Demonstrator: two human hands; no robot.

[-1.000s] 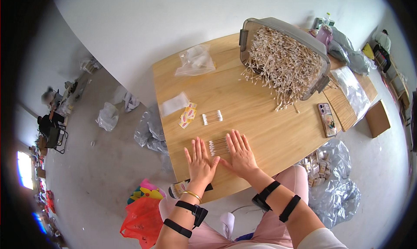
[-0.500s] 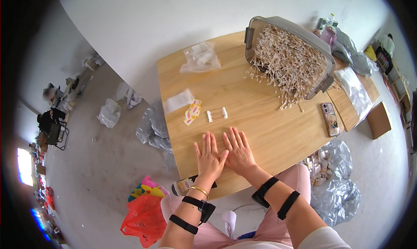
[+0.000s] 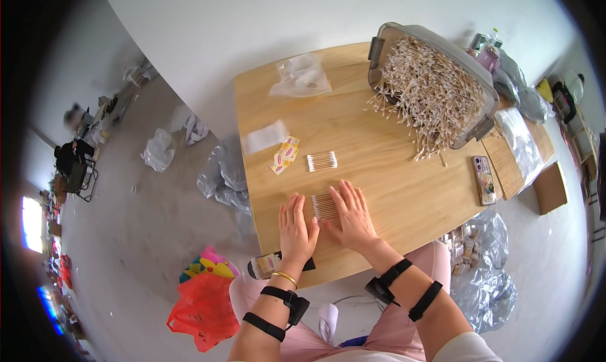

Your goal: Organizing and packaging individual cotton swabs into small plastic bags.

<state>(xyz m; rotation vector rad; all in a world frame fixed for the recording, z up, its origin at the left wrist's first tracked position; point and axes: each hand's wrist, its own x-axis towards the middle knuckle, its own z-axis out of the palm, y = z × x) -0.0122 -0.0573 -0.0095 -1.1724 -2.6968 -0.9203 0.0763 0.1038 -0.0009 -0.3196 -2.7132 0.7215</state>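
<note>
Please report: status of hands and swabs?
Left hand open, beside swab row; right hand open, over row's right end. Second row beyond, not in the way.

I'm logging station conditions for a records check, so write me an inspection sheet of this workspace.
Surface: light wooden table.
Job's things: row of cotton swabs between the hands; smaller swab row beyond it; grey translucent bin on its side, swabs spilling out.
Clutter: yellow-and-white cards, clear bag, phone near the right edge.
Hands: both open; left hand beside the row's left end, fingers of the right hand over its right end.
Cables: thin dark line between the legs, possibly a cable; too faint to tell.
Surroundings: red bag at lower left; cardboard box at right.
</note>
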